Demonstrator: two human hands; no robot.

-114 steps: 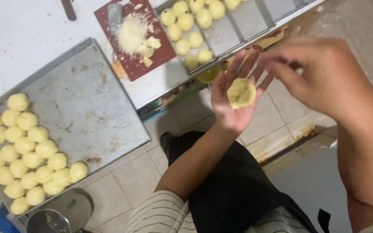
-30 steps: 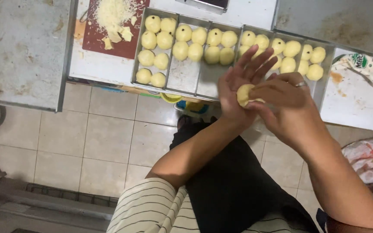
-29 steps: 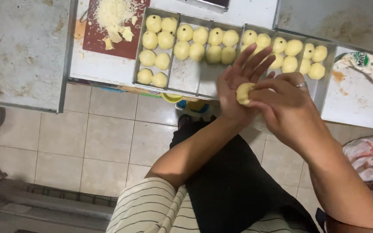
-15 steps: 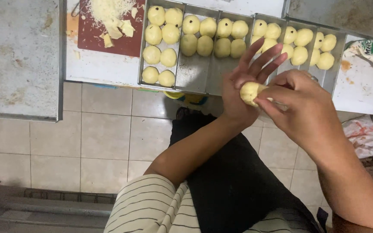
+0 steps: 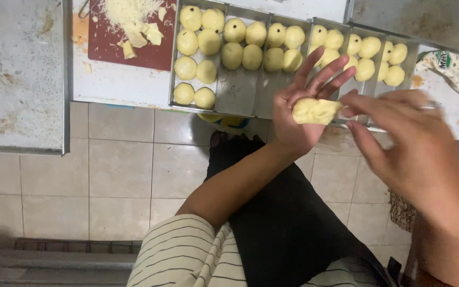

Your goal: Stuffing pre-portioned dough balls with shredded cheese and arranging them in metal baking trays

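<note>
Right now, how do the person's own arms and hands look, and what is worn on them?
Both forearms are bare, with no sleeve visible on either. The left hand wears no glove and no ring that I can see. The right hand is also ungloved and blurred; earlier-looking detail such as a ring cannot be confirmed. No watch or bracelet shows.

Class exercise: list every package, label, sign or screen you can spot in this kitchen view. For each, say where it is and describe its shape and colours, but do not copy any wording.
Packet: lies crumpled on the white worktop at the far right, beyond the right hand; soft flattened pouch, mainly white with green and dark print.
No signs or screens in view.
</note>
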